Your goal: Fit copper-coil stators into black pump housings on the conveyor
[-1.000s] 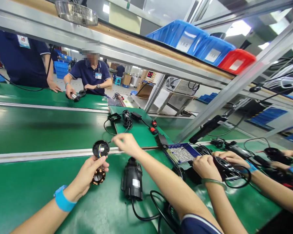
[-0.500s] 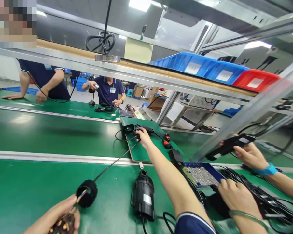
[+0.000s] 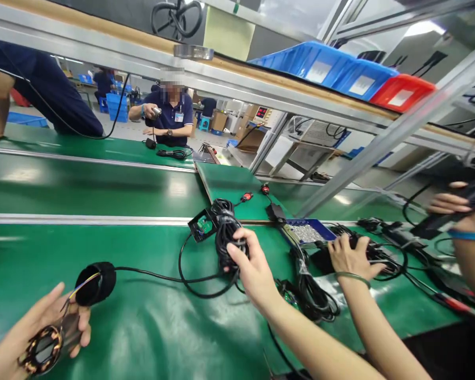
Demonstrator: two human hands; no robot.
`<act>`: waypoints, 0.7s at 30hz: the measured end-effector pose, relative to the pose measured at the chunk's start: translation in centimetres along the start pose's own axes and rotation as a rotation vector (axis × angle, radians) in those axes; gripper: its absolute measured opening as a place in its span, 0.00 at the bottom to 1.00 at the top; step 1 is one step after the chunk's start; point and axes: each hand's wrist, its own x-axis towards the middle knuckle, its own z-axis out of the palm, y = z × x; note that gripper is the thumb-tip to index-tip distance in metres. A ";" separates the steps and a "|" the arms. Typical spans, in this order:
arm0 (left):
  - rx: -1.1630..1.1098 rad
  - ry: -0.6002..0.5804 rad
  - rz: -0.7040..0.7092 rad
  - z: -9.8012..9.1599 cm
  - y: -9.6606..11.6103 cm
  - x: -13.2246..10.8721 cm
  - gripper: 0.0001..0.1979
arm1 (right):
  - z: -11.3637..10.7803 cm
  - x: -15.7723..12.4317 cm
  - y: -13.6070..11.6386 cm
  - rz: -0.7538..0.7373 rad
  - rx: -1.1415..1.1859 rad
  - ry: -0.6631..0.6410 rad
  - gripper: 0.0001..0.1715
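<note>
My left hand, at the lower left, cradles a motor stator with copper windings. Thin coloured wires run from it into a black round cap beside my fingers. From that cap a black cable leads right across the green bench. Closed around a tied coil of black cable, my right hand is near the middle. Against the coil's left side is an open black box with a green circuit board inside. Whether the coil touches the bench, I cannot tell.
A co-worker's hand rests on black cables at the right; another hand holds a black device. A blue tray of small metal parts and a cable bundle lie nearby. Overhead runs a shelf with blue bins.
My right hand has drawn the cable coil and box off the raised green board toward me. The cable to the cap now hangs slack. The black pump has left the view.
</note>
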 end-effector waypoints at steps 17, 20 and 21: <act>0.215 -0.270 0.120 4.2 -1.1 -8.8 0.41 | 11.9 -5.8 4.3 -0.457 -0.286 -0.931 0.72; 0.188 -0.241 0.117 3.0 -1.4 -8.8 0.41 | 15.0 -4.9 4.0 -0.162 -0.149 -1.124 0.50; 0.194 -0.240 0.111 2.3 -1.5 -8.5 0.41 | 15.1 -4.7 3.6 -0.063 -0.193 -1.149 0.44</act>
